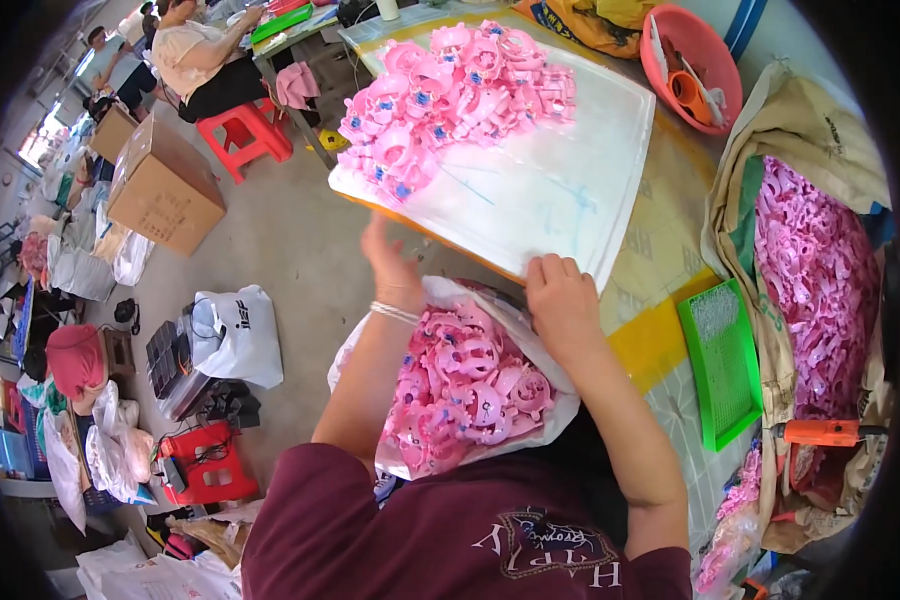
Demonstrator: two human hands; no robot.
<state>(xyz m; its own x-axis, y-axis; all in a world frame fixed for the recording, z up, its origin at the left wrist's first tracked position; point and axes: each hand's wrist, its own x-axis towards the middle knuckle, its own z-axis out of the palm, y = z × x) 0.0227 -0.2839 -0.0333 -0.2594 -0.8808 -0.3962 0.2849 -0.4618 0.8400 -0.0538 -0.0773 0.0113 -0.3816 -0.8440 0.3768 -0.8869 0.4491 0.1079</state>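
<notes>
A white tray [550,200] lies in front of me, with a heap of pink plastic parts [460,85] with small blue pieces over its far and left area. My left hand [395,270] is at the tray's near left edge, its fingertips partly hidden beneath it. At the near right corner my right hand [563,300] grips the rim, fingers bent over the edge. Below, between my forearms, a white sack [560,400] stands open at my lap, filled with similar pink parts [470,380].
To the right are a green basket [720,365], a large sack [740,230] of pink pieces and an orange-handled tool [820,432]. A pink basin [690,60] stands at the far right. Cardboard box [165,190], red stool [240,135] and a seated person [195,50] are at left.
</notes>
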